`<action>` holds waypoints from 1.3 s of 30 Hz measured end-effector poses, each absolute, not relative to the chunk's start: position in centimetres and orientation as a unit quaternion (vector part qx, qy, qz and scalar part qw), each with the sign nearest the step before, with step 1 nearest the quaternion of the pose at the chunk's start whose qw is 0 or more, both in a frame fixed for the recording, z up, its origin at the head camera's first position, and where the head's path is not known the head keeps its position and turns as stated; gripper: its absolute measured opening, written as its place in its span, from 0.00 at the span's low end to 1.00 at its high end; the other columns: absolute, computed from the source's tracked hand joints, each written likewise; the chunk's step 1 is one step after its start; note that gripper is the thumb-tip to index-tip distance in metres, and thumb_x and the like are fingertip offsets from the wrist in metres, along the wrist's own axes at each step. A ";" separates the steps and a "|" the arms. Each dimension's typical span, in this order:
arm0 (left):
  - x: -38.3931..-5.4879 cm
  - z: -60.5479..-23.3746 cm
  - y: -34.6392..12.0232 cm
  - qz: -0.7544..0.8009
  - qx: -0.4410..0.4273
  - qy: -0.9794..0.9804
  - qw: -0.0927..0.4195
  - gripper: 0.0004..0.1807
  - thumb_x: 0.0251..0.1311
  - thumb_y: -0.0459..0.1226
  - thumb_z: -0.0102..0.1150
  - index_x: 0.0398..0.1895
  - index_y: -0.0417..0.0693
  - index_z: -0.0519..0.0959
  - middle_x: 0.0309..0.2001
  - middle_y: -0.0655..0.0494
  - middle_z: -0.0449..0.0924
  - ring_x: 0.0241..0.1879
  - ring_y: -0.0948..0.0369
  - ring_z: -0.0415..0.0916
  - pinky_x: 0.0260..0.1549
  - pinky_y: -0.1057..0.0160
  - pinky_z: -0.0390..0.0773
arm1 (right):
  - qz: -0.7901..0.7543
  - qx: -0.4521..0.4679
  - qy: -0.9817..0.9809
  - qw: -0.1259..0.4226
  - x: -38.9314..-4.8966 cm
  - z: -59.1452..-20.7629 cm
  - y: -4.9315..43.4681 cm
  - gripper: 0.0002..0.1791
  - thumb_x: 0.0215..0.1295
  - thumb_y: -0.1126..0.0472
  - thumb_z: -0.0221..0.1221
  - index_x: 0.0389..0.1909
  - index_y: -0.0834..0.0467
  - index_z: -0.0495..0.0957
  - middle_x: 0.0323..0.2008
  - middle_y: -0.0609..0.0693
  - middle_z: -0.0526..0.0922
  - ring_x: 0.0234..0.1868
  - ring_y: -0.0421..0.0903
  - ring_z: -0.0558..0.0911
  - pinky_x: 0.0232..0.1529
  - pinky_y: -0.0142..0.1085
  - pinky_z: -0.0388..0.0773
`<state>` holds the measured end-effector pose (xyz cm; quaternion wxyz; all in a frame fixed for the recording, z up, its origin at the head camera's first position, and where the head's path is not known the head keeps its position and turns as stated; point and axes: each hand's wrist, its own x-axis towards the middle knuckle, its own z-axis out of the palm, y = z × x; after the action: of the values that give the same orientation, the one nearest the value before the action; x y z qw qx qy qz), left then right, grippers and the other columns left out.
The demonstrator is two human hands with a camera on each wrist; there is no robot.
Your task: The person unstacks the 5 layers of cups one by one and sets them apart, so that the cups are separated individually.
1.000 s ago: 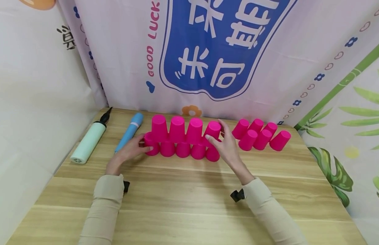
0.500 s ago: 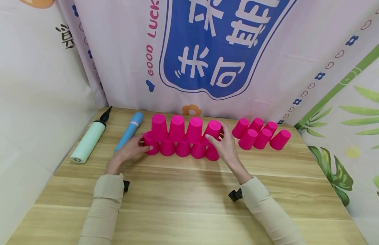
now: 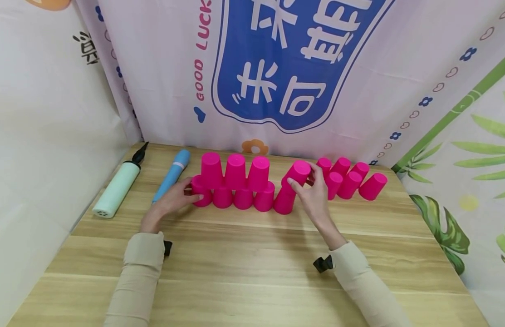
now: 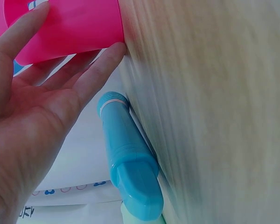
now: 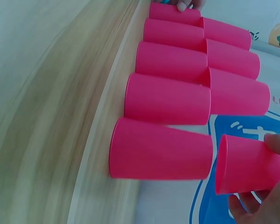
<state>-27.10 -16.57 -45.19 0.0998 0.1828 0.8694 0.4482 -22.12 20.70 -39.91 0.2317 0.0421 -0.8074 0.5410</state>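
Several upside-down pink cups stand side by side in a lower row, with three more cups [image 3: 235, 171] on top of them. My left hand [image 3: 172, 200] holds the leftmost lower cup [image 3: 201, 182] between thumb and fingers; the left wrist view shows its pink wall [image 4: 84, 28] between them. My right hand [image 3: 316, 197] grips another upside-down pink cup [image 3: 298, 172], tilted, above and right of the rightmost lower cup [image 3: 283, 203]. In the right wrist view a narrow gap separates the held cup [image 5: 247, 163] from that lower cup [image 5: 161, 151].
Several more pink cups [image 3: 351, 185] stand upside down at the right, just beyond my right hand. A blue microphone-shaped object [image 3: 170, 175] and a mint-green hand pump [image 3: 118, 188] lie at the left. A printed curtain [image 3: 166, 91] hangs behind the wooden table [image 3: 236, 272].
My right hand has moved right with its cup, off the upper row, opening a gap beside the three remaining upper cups. The rightmost lower cup now leans or stands slightly apart. My left hand stays put.
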 end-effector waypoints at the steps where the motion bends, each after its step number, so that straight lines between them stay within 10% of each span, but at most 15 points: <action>1: -27.1 -45.2 -16.6 0.448 0.183 0.869 0.099 0.34 0.65 0.39 0.59 0.69 0.35 0.59 0.61 0.35 0.69 0.60 0.40 0.67 0.57 0.45 0.72 | 0.541 0.043 -0.806 0.235 -22.3 -40.3 21.1 0.36 0.54 0.65 0.70 0.62 0.64 0.65 0.52 0.61 0.77 0.52 0.56 0.77 0.56 0.48 0.72; 28: -27.0 -44.9 -16.8 0.452 0.178 0.867 0.111 0.36 0.65 0.41 0.59 0.71 0.36 0.56 0.63 0.35 0.67 0.62 0.39 0.65 0.58 0.44 0.71 | 0.529 -0.028 -0.817 0.229 -21.1 -41.8 27.1 0.37 0.57 0.64 0.67 0.65 0.62 0.61 0.58 0.59 0.72 0.54 0.52 0.75 0.56 0.47 0.74; 39: -27.0 -45.0 -16.7 0.447 0.179 0.870 0.110 0.36 0.66 0.42 0.58 0.71 0.36 0.57 0.62 0.36 0.68 0.61 0.40 0.66 0.57 0.45 0.72 | 0.510 -0.038 -0.821 0.254 -20.4 -42.9 29.8 0.36 0.57 0.61 0.68 0.65 0.60 0.63 0.55 0.56 0.74 0.49 0.48 0.74 0.47 0.30 0.74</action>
<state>-27.02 -16.66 -45.01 0.1098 0.1794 0.8696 0.4467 -20.37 29.78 -42.92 0.2543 -0.0381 -0.8207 0.5102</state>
